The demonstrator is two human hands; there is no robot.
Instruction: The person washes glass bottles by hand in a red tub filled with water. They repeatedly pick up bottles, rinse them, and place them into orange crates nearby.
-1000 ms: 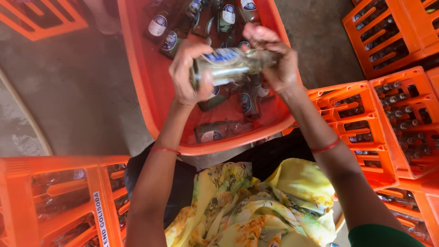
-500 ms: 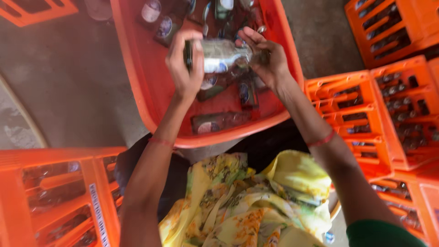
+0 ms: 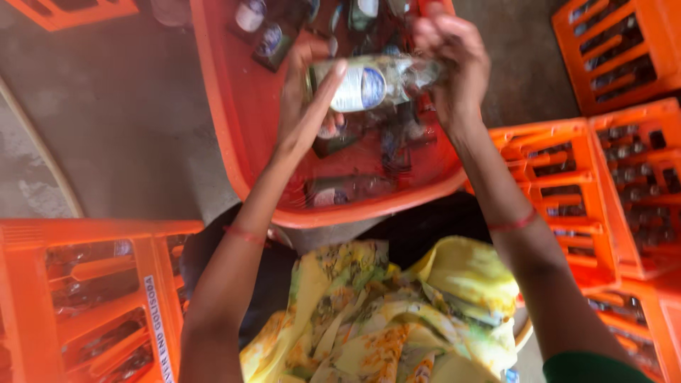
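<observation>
A clear glass bottle [image 3: 369,81] with a white and blue label lies sideways between both my hands, above a big orange tub [image 3: 220,135]. My left hand [image 3: 308,99] grips its base end, fingers across the label. My right hand [image 3: 454,60] holds the neck end. Several more labelled bottles [image 3: 347,190] lie loose inside the tub under my hands.
An orange crate [image 3: 92,298] with bottles in its cells stands at the lower left. More orange crates [image 3: 603,184] holding bottles stack up on the right. A yellow patterned cloth [image 3: 397,312] covers my lap. Bare concrete floor [image 3: 120,128] lies left of the tub.
Both hands have stayed on the bottle, which has shifted slightly up and right over the tub. My left hand's fingers now reach further across the label.
</observation>
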